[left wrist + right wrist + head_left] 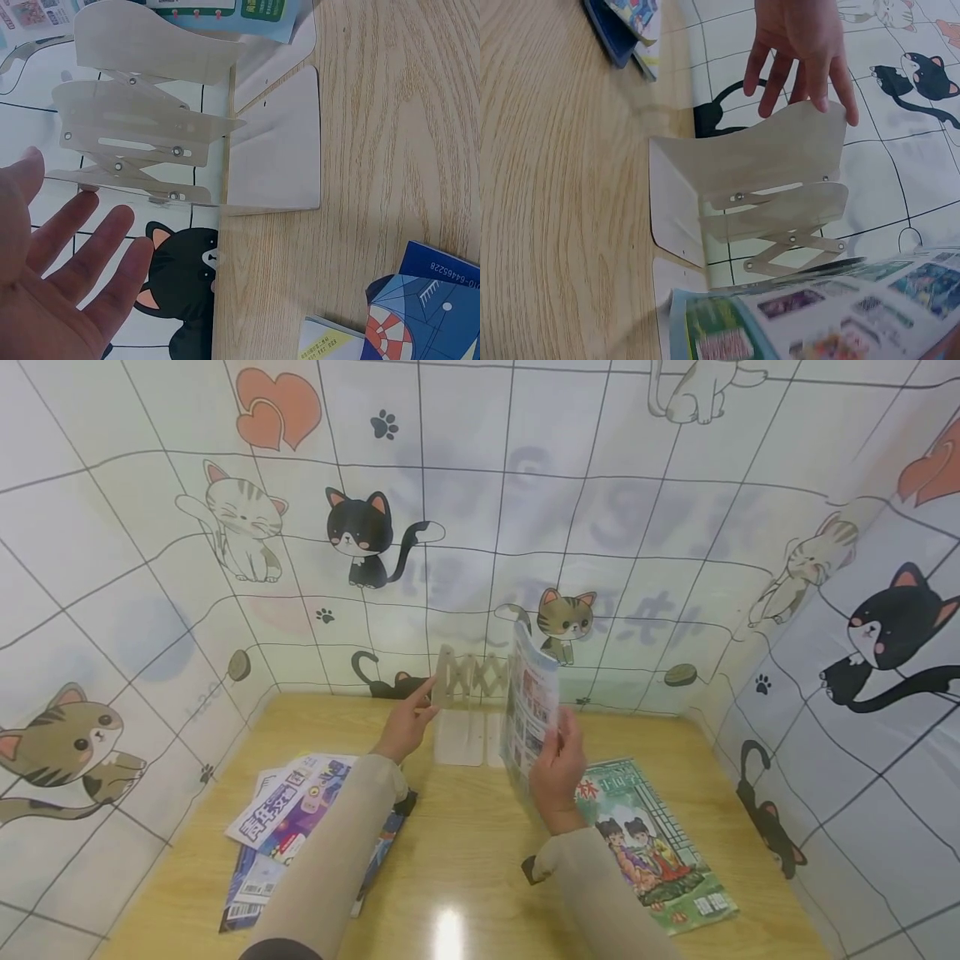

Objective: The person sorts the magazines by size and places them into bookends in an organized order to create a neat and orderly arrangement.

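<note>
A white metal expandable book rack (459, 735) with crisscross links stands at the back of the table. At its left panel (772, 150), my left hand (405, 727) touches the edge with nearly straight, spread fingers (112, 232). The right hand (558, 768) grips a magazine (531, 706) upright at the rack's right side, thumb on the printed face. Its lower corner (720, 330) shows near the rack's base plate in the right wrist view. The magazine hides the right end of the rack.
Several magazines (281, 810) lie overlapping at the table's left, partly under the left forearm. A green-covered magazine (652, 852) lies at the right beside the right forearm. Behind the wooden table (450, 843) rises a cat-patterned curtain (465, 527).
</note>
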A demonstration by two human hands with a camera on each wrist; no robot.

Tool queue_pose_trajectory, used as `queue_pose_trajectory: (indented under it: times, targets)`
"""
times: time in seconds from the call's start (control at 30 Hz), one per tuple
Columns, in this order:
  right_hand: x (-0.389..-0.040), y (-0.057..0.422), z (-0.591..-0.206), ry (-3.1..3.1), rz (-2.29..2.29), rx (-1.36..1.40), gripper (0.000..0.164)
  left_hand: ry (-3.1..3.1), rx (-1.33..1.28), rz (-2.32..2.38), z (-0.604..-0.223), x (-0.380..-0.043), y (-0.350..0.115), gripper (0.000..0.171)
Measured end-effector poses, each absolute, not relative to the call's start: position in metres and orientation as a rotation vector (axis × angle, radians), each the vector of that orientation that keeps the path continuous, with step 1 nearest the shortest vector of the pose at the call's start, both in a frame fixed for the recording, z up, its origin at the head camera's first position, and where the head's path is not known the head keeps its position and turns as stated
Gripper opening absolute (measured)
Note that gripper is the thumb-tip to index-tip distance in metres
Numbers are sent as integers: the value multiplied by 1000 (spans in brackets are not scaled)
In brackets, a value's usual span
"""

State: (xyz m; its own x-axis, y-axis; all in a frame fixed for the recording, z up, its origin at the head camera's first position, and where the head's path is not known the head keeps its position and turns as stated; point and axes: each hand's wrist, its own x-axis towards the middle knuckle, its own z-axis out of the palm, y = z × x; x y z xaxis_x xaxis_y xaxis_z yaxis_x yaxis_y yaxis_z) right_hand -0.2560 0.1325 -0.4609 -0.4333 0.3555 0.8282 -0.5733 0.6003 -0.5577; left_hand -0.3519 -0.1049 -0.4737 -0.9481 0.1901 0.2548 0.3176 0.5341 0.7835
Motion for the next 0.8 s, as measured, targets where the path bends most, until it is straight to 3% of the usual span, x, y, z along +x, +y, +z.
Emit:
queue_pose_trajectory:
  times: [0.13, 0.8]
  targets:
    - [-258, 133, -459, -1721, 1039, 185, 46, -2618, -435, -1379, -473, -353, -104, 51]
    - [-255, 134, -464, -1743, 1108, 191, 40, -2626, -440, -1372, -473, -351, -106, 51]
